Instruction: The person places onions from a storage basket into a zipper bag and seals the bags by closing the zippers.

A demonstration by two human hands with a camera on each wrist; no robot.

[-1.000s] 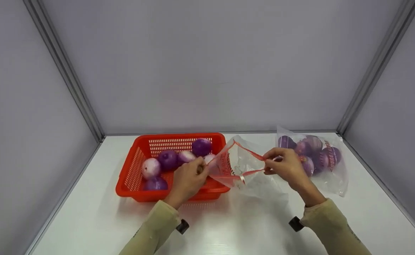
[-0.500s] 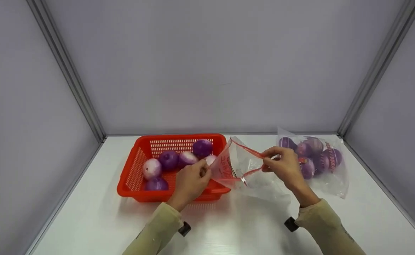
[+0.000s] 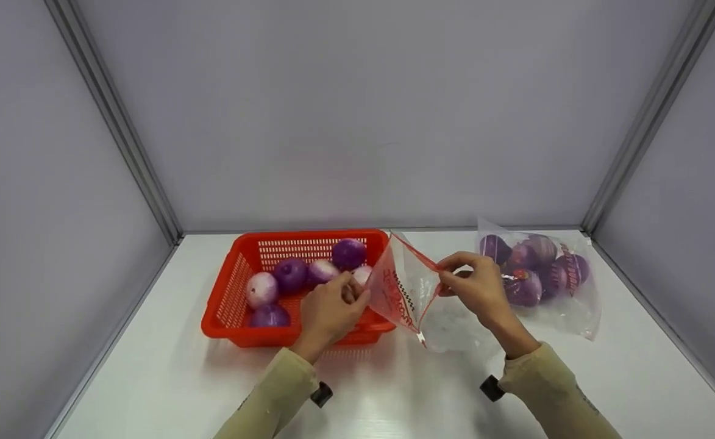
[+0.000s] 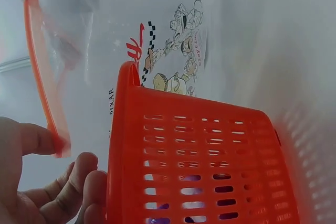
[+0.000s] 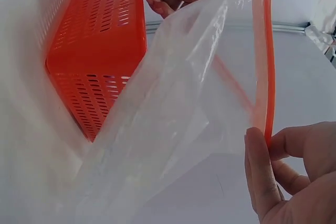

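A clear zip bag (image 3: 401, 296) with red edging and red print stands with its mouth spread between my hands. My right hand (image 3: 472, 286) pinches the bag's edge; in the right wrist view its thumb and fingers meet on the red zip strip (image 5: 266, 66). My left hand (image 3: 333, 308) is at the opposite corner of the mouth, above the basket's near right side. In the left wrist view, the left thumb touches the strip's end, while the other fingers (image 4: 79, 174) are loosely bent and apart from it. The bag's lower part lies on the table.
A red plastic basket (image 3: 223, 299) holding several purple-and-white onions (image 3: 290, 274) stands at left. At the right, another clear bag (image 3: 583, 317) filled with onions lies on the white table (image 3: 168, 378). Grey walls enclose the back and both sides.
My right hand has moved left, toward my left hand, narrowing the bag's mouth. The front of the mouth with its white slider has sunk lower. My left hand has shifted slightly right.
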